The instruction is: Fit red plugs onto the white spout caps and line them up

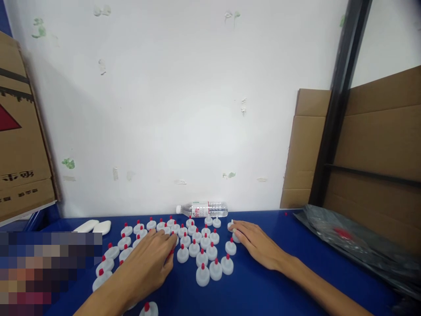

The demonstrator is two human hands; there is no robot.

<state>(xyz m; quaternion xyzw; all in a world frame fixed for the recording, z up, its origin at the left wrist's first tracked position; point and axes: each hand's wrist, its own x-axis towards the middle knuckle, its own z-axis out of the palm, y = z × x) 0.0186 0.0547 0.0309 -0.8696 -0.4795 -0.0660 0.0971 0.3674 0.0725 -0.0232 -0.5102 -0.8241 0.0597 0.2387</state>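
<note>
Several white bottle caps with red tips [203, 258] stand spread over the blue table [263, 289]. My left hand [148, 263] lies palm down over the caps on the left side, its fingers spread and touching a few. My right hand [258, 245] rests flat at the right edge of the cluster, its fingertips against a white cap [231, 225]. Neither hand visibly lifts a cap.
A clear water bottle [202, 209] lies on its side against the white wall. Two white oblong pieces [95, 226] lie at the back left. Cardboard boxes [19, 131] stand left, cardboard sheets [378, 145] right, and a dark plastic bag [355, 241] lies on the right.
</note>
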